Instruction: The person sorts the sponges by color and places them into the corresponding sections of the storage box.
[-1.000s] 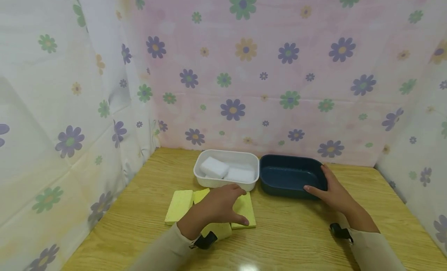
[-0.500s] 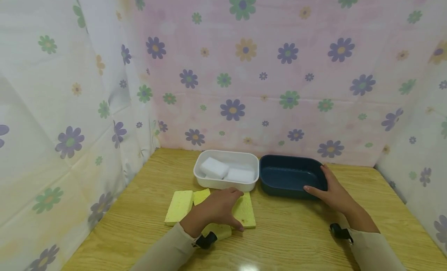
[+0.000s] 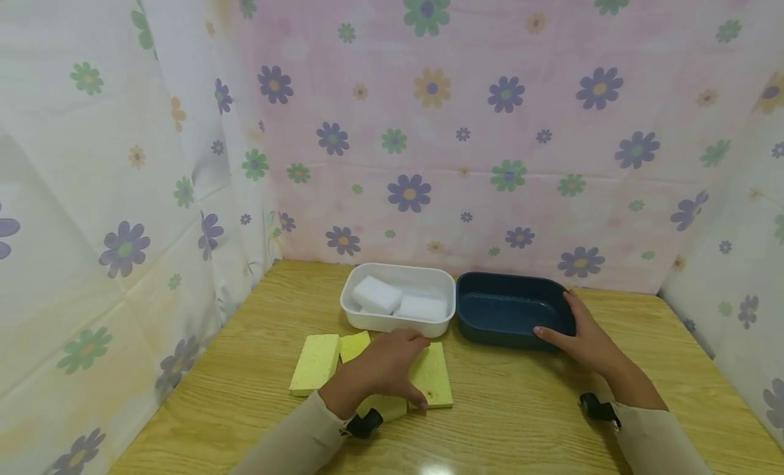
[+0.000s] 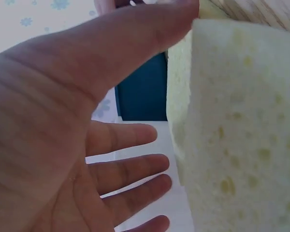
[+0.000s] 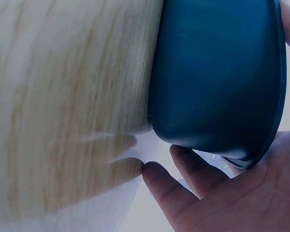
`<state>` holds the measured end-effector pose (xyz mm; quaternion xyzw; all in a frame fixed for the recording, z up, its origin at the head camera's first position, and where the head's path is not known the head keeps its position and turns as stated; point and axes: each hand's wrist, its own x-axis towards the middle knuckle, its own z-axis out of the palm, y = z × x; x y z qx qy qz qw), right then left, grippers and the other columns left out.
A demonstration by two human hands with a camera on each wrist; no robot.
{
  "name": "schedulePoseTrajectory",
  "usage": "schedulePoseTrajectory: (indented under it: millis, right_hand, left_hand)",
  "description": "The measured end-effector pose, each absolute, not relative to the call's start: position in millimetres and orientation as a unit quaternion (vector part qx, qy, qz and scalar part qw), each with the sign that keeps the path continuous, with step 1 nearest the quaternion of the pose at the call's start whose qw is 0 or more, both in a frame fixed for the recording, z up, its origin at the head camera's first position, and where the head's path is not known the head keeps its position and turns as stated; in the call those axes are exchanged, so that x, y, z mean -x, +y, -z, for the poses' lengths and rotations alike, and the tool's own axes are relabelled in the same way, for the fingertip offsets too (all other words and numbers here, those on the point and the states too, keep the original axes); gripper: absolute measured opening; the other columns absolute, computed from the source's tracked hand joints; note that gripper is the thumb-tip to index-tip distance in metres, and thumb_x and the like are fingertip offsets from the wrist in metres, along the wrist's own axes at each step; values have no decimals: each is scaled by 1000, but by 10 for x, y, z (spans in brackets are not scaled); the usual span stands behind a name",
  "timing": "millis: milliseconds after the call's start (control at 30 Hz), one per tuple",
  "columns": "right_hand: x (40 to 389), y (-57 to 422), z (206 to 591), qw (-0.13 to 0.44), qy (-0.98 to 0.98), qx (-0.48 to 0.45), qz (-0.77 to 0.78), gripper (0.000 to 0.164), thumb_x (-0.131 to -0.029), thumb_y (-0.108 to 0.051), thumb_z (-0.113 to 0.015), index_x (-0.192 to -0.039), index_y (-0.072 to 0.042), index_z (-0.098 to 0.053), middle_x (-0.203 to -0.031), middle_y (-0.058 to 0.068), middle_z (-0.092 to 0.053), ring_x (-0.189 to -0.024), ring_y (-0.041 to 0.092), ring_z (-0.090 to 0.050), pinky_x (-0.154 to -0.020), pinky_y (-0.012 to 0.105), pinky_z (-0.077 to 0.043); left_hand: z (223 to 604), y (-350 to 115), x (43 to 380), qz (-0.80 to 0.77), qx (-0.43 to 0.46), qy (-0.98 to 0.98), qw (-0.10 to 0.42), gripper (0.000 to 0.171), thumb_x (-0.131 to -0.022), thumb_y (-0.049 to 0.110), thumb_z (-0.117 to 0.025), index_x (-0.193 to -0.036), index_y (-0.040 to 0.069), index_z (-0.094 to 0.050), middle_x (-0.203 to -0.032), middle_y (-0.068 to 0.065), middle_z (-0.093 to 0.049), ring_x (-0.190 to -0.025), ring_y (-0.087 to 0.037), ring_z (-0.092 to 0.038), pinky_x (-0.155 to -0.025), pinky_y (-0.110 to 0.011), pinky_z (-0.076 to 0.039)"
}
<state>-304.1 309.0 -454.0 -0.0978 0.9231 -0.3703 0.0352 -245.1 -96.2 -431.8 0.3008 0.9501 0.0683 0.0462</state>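
Several yellow sponges lie on the table in front of the white tub [image 3: 367, 322]. My left hand [image 3: 380, 369] spans the rightmost yellow sponge [image 3: 433, 376], thumb at its near edge and fingertips at its far edge. Under my left wrist, a second sponge [image 3: 388, 408] is partly covered; a thicker sponge [image 3: 314, 366] lies to the left. In the left wrist view, a sponge [image 4: 241, 135] fills the right side. My right hand [image 3: 584, 342] holds the right end of a dark blue tub [image 3: 508, 339], thumb at the near side, fingers around the end.
White sponge blocks [image 3: 376, 295] lie inside the white tub, which stands close beside the dark blue one. Behind both hangs a flowered cloth [image 3: 465, 155]. Another cloth [image 3: 122, 312] borders the wooden table [image 3: 502, 420] on the left.
My left thumb has drawn in to the near edge of the rightmost yellow sponge. That sponge has shifted slightly toward me. My right hand and both tubs stay put.
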Motion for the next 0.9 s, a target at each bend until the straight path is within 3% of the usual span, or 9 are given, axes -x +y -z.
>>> schedulePoseTrajectory:
  millis: [200,367,700,900]
  right_hand:
    - [3035,3082,4531,34,922,100,372,116,-95,-57,-68,-166,-11,13,-170,26,16,-151,62,0,-107,84,-16]
    - [3041,3074,4524,32,923,100,369,116,-96,-57,-68,-166,-11,13,-170,25,16,-151,62,-1,-106,84,-16]
    - [3030,3064,4510,35,924,100,367,116,-96,-55,-69,-165,-10,12,-170,27,15,-151,62,-2,-106,84,-18]
    - [3031,3075,4504,39,925,99,364,117,-95,-57,-68,-165,-10,13,-170,26,16,-151,62,-2,-106,84,-18]
  left_hand:
    - [4336,-968,2455,-59,-312,947,56,104,-63,68,-91,-145,15,-57,-145,-1,-56,-128,-19,-56,-107,-39,-47]
    - [4329,-966,2447,-61,-313,946,66,103,-64,66,-91,-147,18,-56,-149,-2,-54,-134,-21,-54,-110,-43,-45]
    - [4323,-943,2426,-60,-315,945,58,99,-66,68,-89,-147,22,-56,-149,0,-55,-137,-21,-51,-112,-45,-43]
    - [4310,-907,2403,-61,-330,941,39,94,-67,68,-88,-144,24,-59,-143,2,-56,-129,-20,-53,-106,-41,-45]
